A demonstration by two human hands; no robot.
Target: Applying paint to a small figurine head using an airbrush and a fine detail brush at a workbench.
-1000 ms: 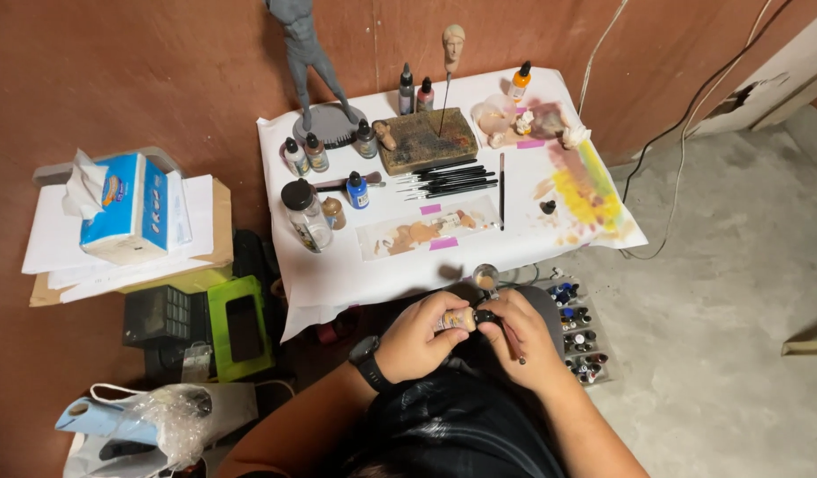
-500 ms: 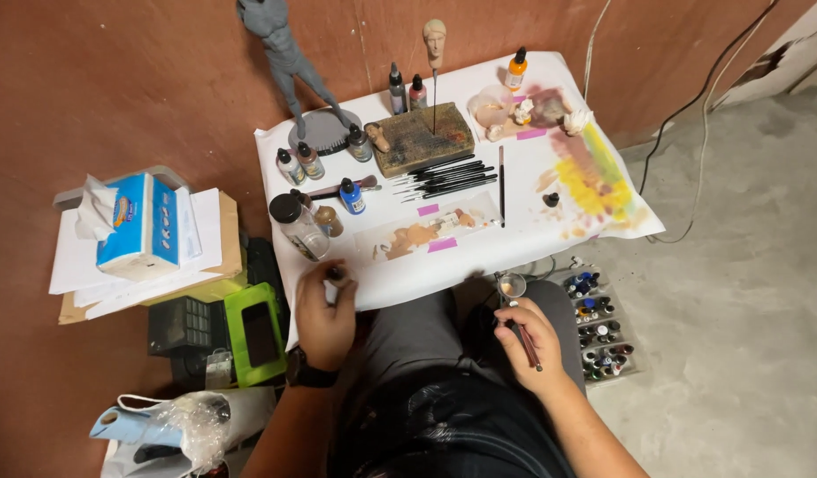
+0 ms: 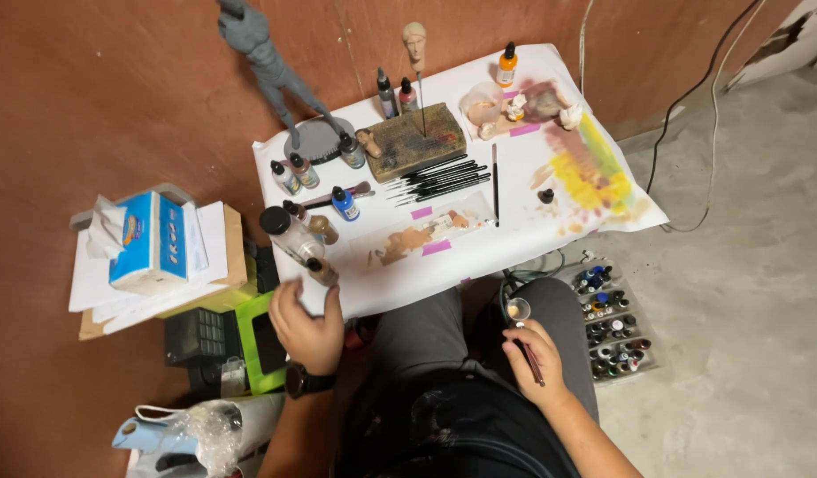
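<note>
- Sat against a reddish-brown wall, at a low table (image 3: pixel 603 217) spread with white paper, concrete floor off to the right.
- Left hand (image 3: pixel 309 326) reached to the table's near left corner, fingers curled around a small brown dropper bottle (image 3: pixel 320 270); closed on it, and standing it upright just beside a black-capped jar (image 3: pixel 284 232), likely so the paints stay grouped within easy reach.
- Right hand (image 3: pixel 536 361) kept low over the lap, clamped on an airbrush (image 3: pixel 521 329), its open cup facing up, probably to hold the paint in.
- Brushes (image 3: pixel 444 177) laid in a parallel row at the centre, tips clear of the painted swatches.
- Small sculpted head (image 3: pixel 414 40) raised on a wire stuck in a wooden block (image 3: pixel 417 142), presumably so it could be painted untouched.
- Grey figure (image 3: pixel 262 57) at the back; tissue box (image 3: pixel 143 243) on stacked papers to the left; tray of bottles (image 3: pixel 613 323) on the floor.
</note>
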